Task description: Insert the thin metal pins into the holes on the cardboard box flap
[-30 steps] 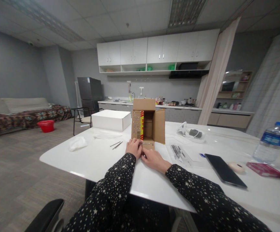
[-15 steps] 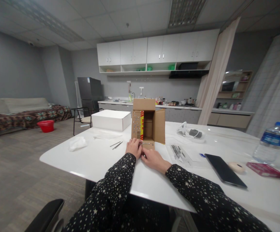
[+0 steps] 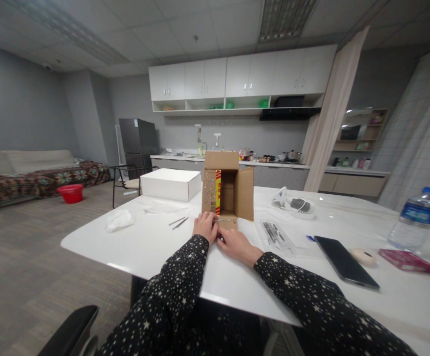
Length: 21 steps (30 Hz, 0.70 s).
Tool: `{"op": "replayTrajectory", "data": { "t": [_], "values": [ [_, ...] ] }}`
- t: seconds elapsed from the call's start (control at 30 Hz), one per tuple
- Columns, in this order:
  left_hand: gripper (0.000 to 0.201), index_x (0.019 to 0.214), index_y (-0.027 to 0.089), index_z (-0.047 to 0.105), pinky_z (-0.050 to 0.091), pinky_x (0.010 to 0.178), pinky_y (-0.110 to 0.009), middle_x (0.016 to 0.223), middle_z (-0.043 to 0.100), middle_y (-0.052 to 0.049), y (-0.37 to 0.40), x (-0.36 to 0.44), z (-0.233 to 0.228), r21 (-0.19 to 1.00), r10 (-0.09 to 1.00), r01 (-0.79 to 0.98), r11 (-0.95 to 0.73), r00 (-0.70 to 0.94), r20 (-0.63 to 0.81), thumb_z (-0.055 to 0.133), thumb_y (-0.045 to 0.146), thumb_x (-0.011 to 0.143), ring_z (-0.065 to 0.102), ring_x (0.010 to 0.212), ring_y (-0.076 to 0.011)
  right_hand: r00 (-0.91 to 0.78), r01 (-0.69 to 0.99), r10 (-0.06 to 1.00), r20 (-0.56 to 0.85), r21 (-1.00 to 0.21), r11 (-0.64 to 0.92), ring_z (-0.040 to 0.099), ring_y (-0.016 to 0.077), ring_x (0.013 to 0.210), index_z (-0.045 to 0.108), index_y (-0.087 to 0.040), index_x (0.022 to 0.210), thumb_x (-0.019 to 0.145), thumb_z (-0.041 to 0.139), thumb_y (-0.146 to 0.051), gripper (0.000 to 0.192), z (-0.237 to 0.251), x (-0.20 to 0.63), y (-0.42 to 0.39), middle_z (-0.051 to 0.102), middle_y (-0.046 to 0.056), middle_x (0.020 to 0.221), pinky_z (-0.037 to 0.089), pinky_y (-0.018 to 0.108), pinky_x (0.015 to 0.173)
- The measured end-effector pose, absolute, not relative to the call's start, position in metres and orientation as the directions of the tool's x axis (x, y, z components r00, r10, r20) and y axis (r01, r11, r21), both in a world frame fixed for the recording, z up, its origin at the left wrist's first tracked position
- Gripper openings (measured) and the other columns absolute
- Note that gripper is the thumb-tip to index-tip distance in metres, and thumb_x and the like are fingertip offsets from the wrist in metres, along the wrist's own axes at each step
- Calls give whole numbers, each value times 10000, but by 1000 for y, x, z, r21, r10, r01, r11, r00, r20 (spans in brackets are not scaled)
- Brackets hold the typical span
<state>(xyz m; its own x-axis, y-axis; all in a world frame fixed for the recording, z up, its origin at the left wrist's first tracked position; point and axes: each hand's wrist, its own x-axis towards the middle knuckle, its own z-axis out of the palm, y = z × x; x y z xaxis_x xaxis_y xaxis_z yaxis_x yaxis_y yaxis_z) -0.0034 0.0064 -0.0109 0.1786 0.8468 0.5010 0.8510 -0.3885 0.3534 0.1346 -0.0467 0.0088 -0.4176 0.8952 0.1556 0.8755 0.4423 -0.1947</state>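
Hands, left (image 3: 204, 226) and right (image 3: 233, 243), grip closed on box flap (image 3: 226, 221); table edge (image 3: 133, 269) near.

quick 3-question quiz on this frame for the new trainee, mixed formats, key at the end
1. True or false: the cardboard box lies on its side with its opening toward the person.
2. Which thing lies nearest the right hand, apart from the box? A) water bottle B) clear bag of metal parts C) white box
3. Fill in: both hands, the left hand too, meet at the box's ____ flap, the one lying on the white table.

Key: 1 true; 2 B; 3 bottom (the grip itself is too small to tell).
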Motion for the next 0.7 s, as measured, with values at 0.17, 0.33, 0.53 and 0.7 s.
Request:
{"op": "replayTrajectory", "data": {
  "t": [0.17, 0.33, 0.53, 0.7],
  "values": [
    [137, 908, 219, 566, 358, 835, -357, 990, 579, -46, 6, -4, -10, 352, 845, 852, -387, 176, 504, 481, 222, 801, 480, 975, -211, -422, 871, 893, 157, -201, 447, 616, 207, 839, 535, -179, 1079, 898, 379, -307, 271, 8, 135, -46, 666, 87, 966, 354, 277, 653],
    [134, 892, 216, 564, 364, 839, -349, 966, 593, -41, 7, -5, -9, 381, 842, 834, -400, 169, 513, 488, 202, 782, 489, 969, -207, -430, 867, 887, 170, -198, 458, 614, 206, 829, 537, -178, 1060, 904, 364, -316, 271, 5, 136, -44, 666, 85, 954, 350, 277, 653],
    [129, 877, 214, 567, 369, 839, -349, 955, 594, -44, 7, -5, -9, 389, 839, 829, -401, 162, 520, 493, 196, 773, 496, 962, -206, -428, 867, 889, 161, -203, 455, 607, 203, 833, 534, -180, 1058, 901, 366, -312, 265, 6, 135, -45, 662, 85, 957, 345, 275, 653],
    [123, 859, 213, 564, 374, 836, -348, 939, 591, -37, 5, -5, -8, 385, 831, 826, -411, 165, 532, 494, 186, 761, 495, 942, -202, -431, 865, 882, 189, -192, 464, 620, 203, 808, 533, -181, 1028, 895, 374, -319, 248, 3, 137, -43, 670, 75, 927, 331, 272, 614]
  ]
}}
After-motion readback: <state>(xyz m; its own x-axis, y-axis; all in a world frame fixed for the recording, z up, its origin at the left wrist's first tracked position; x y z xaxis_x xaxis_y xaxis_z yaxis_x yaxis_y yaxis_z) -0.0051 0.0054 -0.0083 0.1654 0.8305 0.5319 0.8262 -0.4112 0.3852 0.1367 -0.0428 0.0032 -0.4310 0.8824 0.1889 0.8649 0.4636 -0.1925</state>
